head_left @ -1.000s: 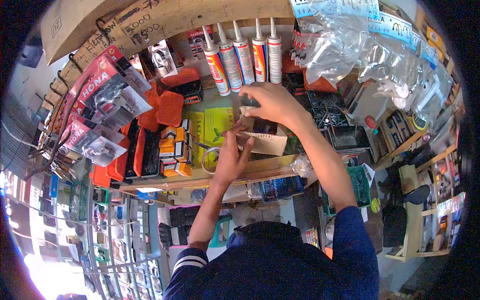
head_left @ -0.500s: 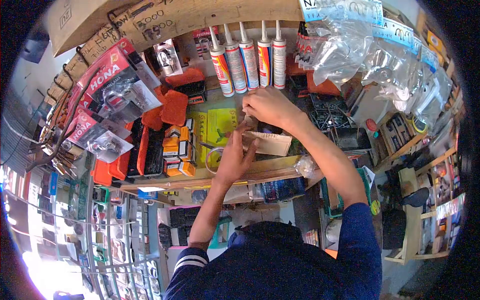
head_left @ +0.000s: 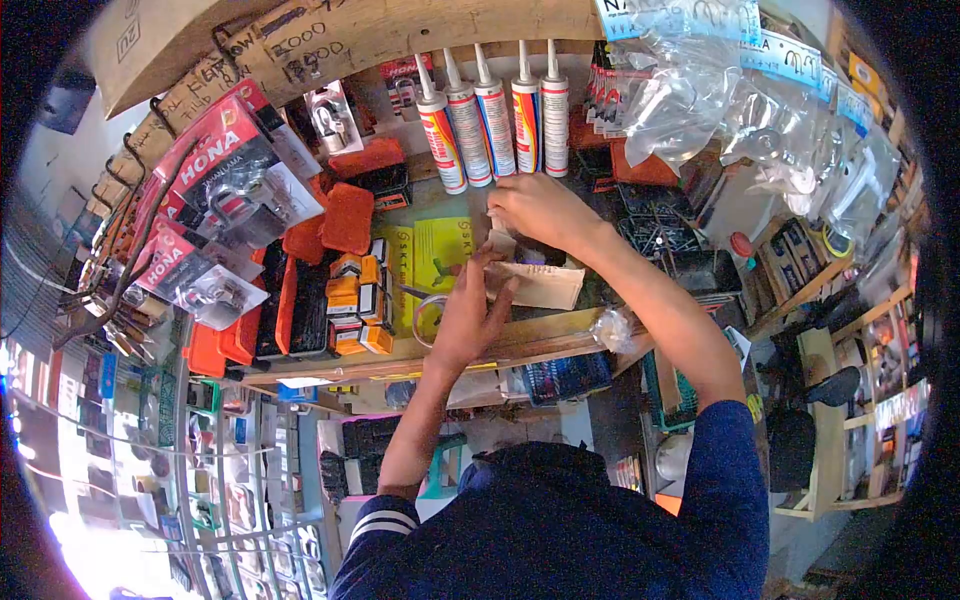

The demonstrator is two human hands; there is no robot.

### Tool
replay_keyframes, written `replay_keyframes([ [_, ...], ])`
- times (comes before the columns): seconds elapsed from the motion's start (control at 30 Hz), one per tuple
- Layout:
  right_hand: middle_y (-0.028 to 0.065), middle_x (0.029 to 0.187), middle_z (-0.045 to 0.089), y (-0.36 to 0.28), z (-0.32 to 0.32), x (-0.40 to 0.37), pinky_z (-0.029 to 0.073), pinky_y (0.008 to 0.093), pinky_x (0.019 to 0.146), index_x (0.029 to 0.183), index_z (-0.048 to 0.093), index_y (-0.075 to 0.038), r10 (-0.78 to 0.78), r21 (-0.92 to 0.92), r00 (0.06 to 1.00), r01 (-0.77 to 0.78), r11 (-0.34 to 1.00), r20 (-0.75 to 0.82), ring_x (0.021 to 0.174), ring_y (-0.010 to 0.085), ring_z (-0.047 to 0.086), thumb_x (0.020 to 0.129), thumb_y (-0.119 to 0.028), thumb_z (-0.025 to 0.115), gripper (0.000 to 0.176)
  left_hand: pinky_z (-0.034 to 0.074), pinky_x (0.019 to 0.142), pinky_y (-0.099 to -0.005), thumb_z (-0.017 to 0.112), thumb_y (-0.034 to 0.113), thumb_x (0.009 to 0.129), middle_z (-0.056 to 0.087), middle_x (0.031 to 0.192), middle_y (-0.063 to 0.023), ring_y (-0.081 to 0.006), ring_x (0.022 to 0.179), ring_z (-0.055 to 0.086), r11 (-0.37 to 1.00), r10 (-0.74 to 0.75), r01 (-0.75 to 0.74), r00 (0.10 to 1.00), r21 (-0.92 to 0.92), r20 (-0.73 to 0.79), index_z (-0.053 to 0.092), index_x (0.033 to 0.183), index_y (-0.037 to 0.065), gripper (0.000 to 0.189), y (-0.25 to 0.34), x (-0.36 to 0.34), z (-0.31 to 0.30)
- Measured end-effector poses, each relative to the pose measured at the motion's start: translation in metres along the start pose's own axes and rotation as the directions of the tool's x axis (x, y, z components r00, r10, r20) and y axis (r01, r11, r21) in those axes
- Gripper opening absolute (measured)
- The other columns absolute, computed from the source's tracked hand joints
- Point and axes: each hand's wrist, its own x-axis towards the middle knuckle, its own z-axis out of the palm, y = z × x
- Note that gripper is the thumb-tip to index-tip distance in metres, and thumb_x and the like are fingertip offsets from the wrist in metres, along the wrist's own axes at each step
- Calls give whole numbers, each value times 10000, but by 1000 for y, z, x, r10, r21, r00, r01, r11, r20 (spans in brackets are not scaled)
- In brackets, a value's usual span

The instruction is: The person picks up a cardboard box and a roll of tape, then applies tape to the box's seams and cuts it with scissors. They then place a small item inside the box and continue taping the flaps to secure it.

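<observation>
A brown cardboard piece lies on the wooden counter. My left hand rests against its left end, fingers partly spread, with the fingertips hidden at the cardboard. Just beyond, my right hand is closed in a pinch at the top of a small brown flap; what its fingertips hold is too small to make out. Scissors lie left of my left hand, beside a yellow-green packet. Several sealant tubes stand upright behind my right hand.
Orange and black boxes and red lids sit at the left. Padlock packs hang there. A tray of screws is on the right, under hanging plastic bags. A crumpled clear bag lies at the counter edge.
The view has shifted slightly. My right forearm and elbow have moved a little to the right, while both hands stay at nearly the same places by the cardboard.
</observation>
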Motion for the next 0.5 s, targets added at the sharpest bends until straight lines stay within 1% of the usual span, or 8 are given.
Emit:
replay_keyframes([
  [0.07, 153, 873, 686, 2, 3, 0, 536, 448, 720, 852, 677, -6, 13, 48, 999, -11, 999, -35, 835, 363, 671, 837, -170, 697, 166, 438, 992, -458, 622, 249, 974, 574, 1249, -289, -454, 1177, 558, 1000, -11, 11, 1000, 3, 4, 393, 1357, 2, 510, 0, -1, -1],
  [0.13, 156, 811, 698, 1, 5, 0, 516, 400, 685, 839, 697, 4, 247, 282, 969, -236, 930, -3, 786, 303, 683, 841, -170, 696, 173, 446, 976, -462, 622, 248, 973, 576, 1233, -291, -462, 1160, 562, 1000, -4, 4, 1000, 27, -4, 403, 1349, 2, 501, 3, 0, -2],
  [0.17, 156, 811, 698, 3, 5, 2, 516, 400, 685, 839, 697, 4, 248, 282, 969, -236, 930, -5, 786, 303, 683, 841, -170, 696, 173, 446, 976, -462, 622, 248, 973, 576, 1233, -291, -462, 1160, 562, 1000, -2, 2, 1000, 28, -2, 403, 1349, 2, 501, 3, 0, -2],
  [0.23, 148, 762, 699, 13, 8, 10, 493, 357, 671, 826, 710, 8, 407, 390, 860, -505, 770, 309, 748, 219, 668, 853, -182, 691, 193, 447, 976, -464, 628, 252, 969, 582, 1227, -287, -458, 1156, 564, 998, -25, 24, 999, 54, 27, 404, 1349, 0, 508, 2, 0, -3],
  [0.33, 130, 750, 688, 25, 23, 17, 482, 340, 674, 846, 704, 10, 524, 490, 798, -599, 633, 298, 732, 173, 643, 869, -180, 690, 192, 441, 933, -495, 617, 216, 966, 586, 1166, -293, -479, 1058, 559, 999, 24, -24, 1000, 44, -5, 438, 1313, -15, 453, 4, 2, -3],
  [0.37, 130, 750, 688, 28, 25, 15, 482, 340, 674, 846, 704, 10, 524, 490, 799, -598, 634, 296, 732, 173, 643, 869, -180, 690, 192, 441, 933, -495, 617, 216, 966, 586, 1166, -293, -479, 1058, 559, 999, 27, -26, 1000, 45, -5, 438, 1313, -15, 453, 4, 3, -4],
  [0.47, 136, 757, 680, 17, 11, 11, 481, 349, 675, 889, 681, 14, 342, 497, 929, -367, 787, 144, 726, 200, 643, 886, -159, 673, 174, 477, 885, -449, 594, 212, 981, 635, 1092, -239, -418, 1004, 617, 1000, -2, 3, 998, 25, -56, 519, 1234, -9, 344, 6, 9, -8],
  [0.5, 143, 766, 677, 13, 7, 10, 483, 360, 678, 903, 665, 13, 261, 469, 960, -279, 838, 105, 727, 222, 646, 892, -144, 658, 157, 489, 854, -413, 594, 216, 983, 658, 1049, -199, -344, 968, 636, 986, -112, 93, 985, -140, -131, 558, 1192, -12, 312, 4, 15, -9],
])
